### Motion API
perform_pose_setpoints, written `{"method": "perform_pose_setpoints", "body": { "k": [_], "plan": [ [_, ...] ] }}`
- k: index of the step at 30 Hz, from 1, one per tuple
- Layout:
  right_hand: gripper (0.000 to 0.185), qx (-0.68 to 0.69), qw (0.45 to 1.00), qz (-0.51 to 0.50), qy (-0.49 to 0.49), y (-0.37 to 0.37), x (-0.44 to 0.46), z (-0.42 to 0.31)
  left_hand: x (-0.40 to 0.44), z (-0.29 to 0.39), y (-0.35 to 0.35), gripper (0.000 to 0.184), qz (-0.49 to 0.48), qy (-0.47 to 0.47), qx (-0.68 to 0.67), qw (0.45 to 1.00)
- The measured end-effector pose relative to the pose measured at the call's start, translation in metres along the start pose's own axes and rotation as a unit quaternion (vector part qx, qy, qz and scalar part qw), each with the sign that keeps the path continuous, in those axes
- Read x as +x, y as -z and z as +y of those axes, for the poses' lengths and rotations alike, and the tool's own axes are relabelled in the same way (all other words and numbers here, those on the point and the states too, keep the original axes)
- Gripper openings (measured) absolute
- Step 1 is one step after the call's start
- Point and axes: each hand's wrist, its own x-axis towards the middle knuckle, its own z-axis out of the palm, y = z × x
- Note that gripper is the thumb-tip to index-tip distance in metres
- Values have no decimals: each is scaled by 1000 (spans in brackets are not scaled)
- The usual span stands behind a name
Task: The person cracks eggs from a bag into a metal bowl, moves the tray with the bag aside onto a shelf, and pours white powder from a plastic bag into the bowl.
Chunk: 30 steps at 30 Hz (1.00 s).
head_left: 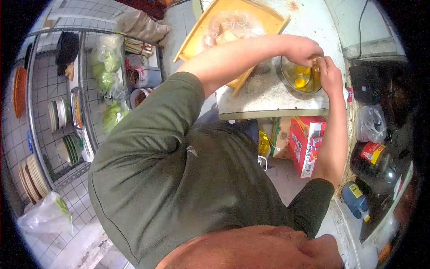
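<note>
A round metal bowl (pixel 304 92) stands on the worn white worktop near its front edge. Several egg yolks (pixel 300 82) lie in clear liquid inside it. Over the bowl's far right rim, my left hand (pixel 304 51) reaches across with its fingers closed. My right hand (pixel 329 74) comes up from the right side, its fingers pinched together against those of the left. Whatever sits between the fingertips is too small and hidden to name.
Left of the bowl is a yellow tray (pixel 197 38) with bagged pale food (pixel 235 27). A red carton (pixel 307 141) stands under the worktop. Bottles, including a large dark one (pixel 374 157), line the right. Shelves on the left hold plates (pixel 33 177) and bagged greens (pixel 107 67).
</note>
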Motion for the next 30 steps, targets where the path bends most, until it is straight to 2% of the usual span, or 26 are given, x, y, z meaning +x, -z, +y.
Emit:
{"method": "perform_pose_setpoints", "body": {
  "k": [2,5,8,11,14,17,20,21,24,27,30],
  "plan": [
    [42,-86,996,-39,-6,11,1,-9,2,-7,-1,41,8,-44,33,998],
    [44,-174,983,-57,31,22,1,-16,-2,-5,7,33,9,-60,78,995],
    [36,-215,972,-53,75,29,0,-18,-2,-6,12,32,11,-29,122,992],
    [37,-241,968,-37,56,35,-6,-33,-8,7,21,32,23,12,131,991],
    [38,-248,967,-34,35,25,-6,-32,-8,4,14,29,60,32,131,989],
    [39,-252,966,-17,53,19,-8,-27,-15,7,6,26,33,41,167,985],
    [38,-229,972,-7,58,7,-10,-17,-14,2,2,25,90,43,161,982],
    [37,-272,960,-35,63,6,-11,-17,-16,1,-4,26,78,36,152,985],
    [35,-193,980,43,36,10,-15,-26,-14,-7,-1,26,67,29,145,987],
    [34,-259,964,-31,57,3,-16,-16,-16,-1,-5,27,78,47,142,986],
    [35,-212,977,9,22,4,-17,-17,-20,-2,-9,27,72,57,152,984]
  ]
}}
